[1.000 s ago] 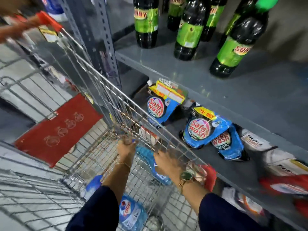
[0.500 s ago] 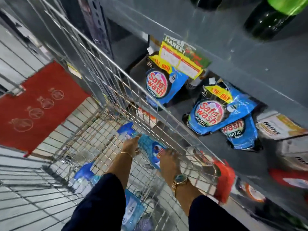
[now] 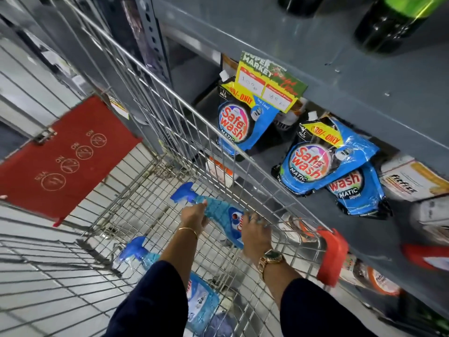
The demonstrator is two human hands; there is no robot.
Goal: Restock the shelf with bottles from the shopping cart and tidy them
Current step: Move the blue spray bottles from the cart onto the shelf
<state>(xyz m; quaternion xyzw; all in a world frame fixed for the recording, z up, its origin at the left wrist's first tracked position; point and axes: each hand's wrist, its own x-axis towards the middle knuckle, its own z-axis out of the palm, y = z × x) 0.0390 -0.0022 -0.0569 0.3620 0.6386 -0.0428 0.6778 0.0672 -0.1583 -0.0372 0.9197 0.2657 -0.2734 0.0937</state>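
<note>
1. Left hand point(image 3: 194, 215): reached into the shopping cart point(image 3: 136, 181), fingers closed round the neck of a blue spray bottle point(image 3: 218, 212), just below its trigger head
2. Right hand point(image 3: 256, 233): wrapped over the body of the same bottle, near the cart's right wall; gold watch point(image 3: 269, 257) on the wrist
3. Blue spray bottle: held between both hands inside the cart, lying nearly flat, trigger head pointing away from the person
4. Second spray bottle point(image 3: 192, 300): lay on the cart floor, partly hidden by the left sleeve
5. Shelf point(image 3: 340, 69): grey metal, just right of the cart; dark green-labelled bottles point(image 3: 393, 20) on the upper level
6. Lower level: three blue detergent pouches point(image 3: 313, 164), the right two overlapping; yellow price tag point(image 3: 267, 86) hung from the shelf edge above them
7. Red seat flap point(image 3: 65, 156): at the cart's far end
</note>
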